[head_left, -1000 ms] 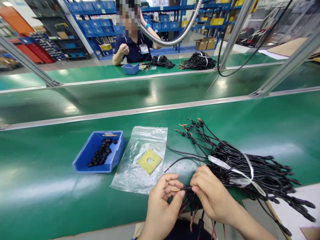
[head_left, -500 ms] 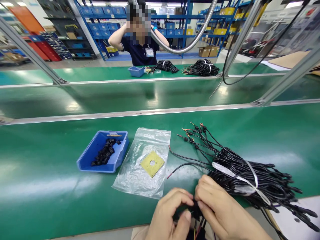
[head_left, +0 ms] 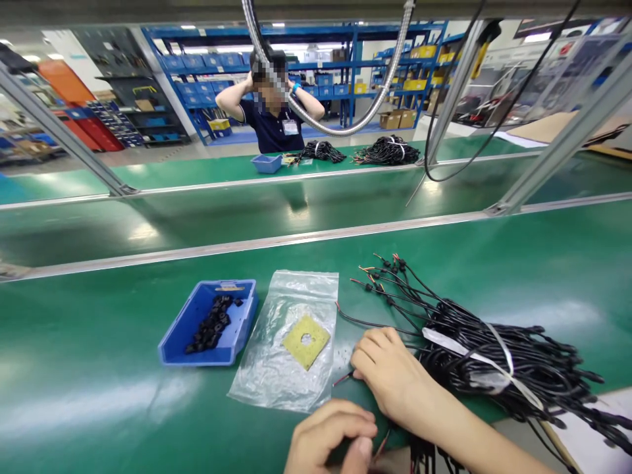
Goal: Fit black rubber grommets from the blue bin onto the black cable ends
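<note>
L hand (head_left: 330,436): at bottom edge, fingers curled onto thumb, pinching thin wire ends.
R hand (head_left: 390,376): on green belt (head_left: 99,395), fingertips gripping single black cable w/ red tip (head_left: 342,379), next to tied cable bundle (head_left: 494,355).
Plastic bag (head_left: 276,368): flat, yellow square pad (head_left: 306,340) inside.
Blue bin (head_left: 210,324): left of bag, black small parts inside.
Far side: co-worker (head_left: 274,112), both hands at head.

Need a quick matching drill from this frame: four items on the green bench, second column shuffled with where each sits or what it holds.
1 blue bin
2 clear bag
3 cable bundle
4 right hand

A tied with a white strap
B holds a yellow square pad
C holds small black parts
D on a loose black wire beside the bundle

Pairs: 1-C, 2-B, 3-A, 4-D
</note>
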Demonstrator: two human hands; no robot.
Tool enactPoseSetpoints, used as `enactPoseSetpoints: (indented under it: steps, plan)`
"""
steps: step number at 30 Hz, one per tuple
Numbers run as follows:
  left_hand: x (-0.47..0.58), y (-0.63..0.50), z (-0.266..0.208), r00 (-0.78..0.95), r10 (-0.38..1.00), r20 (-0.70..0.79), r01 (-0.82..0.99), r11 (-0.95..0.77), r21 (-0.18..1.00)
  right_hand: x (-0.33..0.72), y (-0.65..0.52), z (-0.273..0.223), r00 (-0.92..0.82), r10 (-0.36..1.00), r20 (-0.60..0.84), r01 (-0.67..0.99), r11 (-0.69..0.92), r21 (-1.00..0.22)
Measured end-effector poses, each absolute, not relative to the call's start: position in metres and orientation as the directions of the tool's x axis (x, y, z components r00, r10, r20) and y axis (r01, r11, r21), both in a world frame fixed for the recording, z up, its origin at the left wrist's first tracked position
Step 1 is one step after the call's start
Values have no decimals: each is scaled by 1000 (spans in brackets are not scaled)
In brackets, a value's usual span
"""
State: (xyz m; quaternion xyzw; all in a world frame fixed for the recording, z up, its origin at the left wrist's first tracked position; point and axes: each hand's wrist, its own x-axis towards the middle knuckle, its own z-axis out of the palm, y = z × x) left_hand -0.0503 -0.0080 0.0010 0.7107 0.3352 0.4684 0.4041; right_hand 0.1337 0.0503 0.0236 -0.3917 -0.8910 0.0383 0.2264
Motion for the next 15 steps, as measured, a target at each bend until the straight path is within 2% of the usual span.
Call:
enactPoseSetpoints:
  steps: [2, 6, 8, 12, 15]
  plan:
    - [-63, -7, 8, 265, 872, 412, 139, -457, 878, 135, 44, 29, -604, 687, 403, 626, 723, -293]
    - [-76, -8, 20, -35, 931, 363, 132, -355, 925, 139, 35, 37, -614, 655, 440, 483, 753, -447]
    - [-78, -5, 22, 26, 922, 385, 175, -384, 907, 140, 32, 36, -627, 641, 442, 452, 762, -464]
    - [-72, 3, 17, 287, 827, 483, 316, -558, 768, 142, 28, 31, -628, 654, 421, 439, 745, -503]
    - [-63, 3, 6, 256, 781, 569, 428, -620, 658, 144, 27, 25, -633, 659, 406, 450, 740, -500]
